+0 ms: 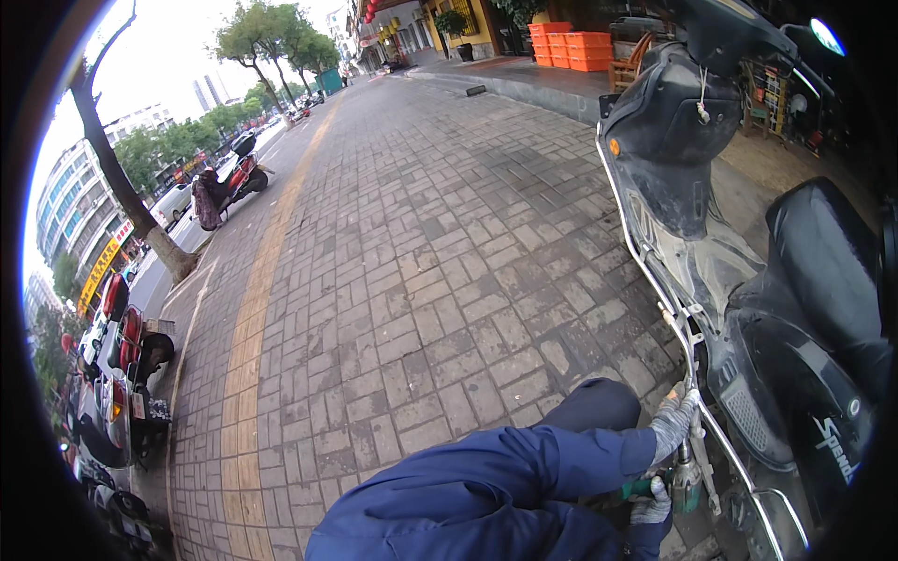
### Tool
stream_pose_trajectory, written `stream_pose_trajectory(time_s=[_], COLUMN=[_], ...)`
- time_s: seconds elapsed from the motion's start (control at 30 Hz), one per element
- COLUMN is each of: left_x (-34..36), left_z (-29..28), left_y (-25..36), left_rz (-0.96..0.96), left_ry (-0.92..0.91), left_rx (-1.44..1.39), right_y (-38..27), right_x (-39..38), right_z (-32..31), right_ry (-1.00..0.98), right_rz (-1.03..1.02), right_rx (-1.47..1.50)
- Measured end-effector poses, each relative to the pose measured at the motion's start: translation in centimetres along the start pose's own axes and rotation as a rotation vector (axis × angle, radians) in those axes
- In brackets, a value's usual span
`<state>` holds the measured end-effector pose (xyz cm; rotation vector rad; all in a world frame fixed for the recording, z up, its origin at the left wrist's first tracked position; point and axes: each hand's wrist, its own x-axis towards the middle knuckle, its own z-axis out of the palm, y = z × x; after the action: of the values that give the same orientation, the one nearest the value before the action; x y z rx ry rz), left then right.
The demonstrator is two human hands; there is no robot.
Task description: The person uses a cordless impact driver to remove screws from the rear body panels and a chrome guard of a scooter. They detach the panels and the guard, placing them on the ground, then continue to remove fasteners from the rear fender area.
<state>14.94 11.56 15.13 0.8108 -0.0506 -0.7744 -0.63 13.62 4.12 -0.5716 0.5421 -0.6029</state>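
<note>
A black scooter (683, 140) with dusty panels stands at the right, a silver guard bar (645, 266) running along its lower side. My left hand (672, 428), in a grey glove, is closed at this bar near a metal bracket. Just below it, my right hand (652, 505), gloved too, is closed on a green and grey power tool (687, 486). The tool's metal nose points up toward the bracket beneath the bar. My sleeve and the fingers' far side hide part of its body. A narrow metal strip (706, 472) hangs beside the tool.
Brick paving (421, 280) with a yellow tactile strip (253, 346) runs along the street. Parked scooters (117, 383) and a tree (140, 196) line the left. A raised step (533, 92) with orange crates (571, 47) is at the upper right.
</note>
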Motion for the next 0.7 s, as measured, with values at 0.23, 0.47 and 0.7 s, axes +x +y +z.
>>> stream_pose_trajectory(time_s=[0.23,0.47,0.7], left_x=[1.5,2.0,2.0], left_z=[-1.0,-1.6,-1.6], left_y=[-0.7,-0.5,0.0], left_rz=[-0.035,0.019,-0.104], left_ry=[-0.011,-0.022,0.071], left_rx=[-0.083,-0.029,-0.066], right_y=[1.2,2.6,3.1], right_x=[1.3,2.7,3.2], right_z=[-1.7,-3.6,-5.5], right_ry=[0.036,0.029,0.096], right_rz=[-0.089,-0.098,0.006], right_rx=[-0.040,-0.078,-0.053])
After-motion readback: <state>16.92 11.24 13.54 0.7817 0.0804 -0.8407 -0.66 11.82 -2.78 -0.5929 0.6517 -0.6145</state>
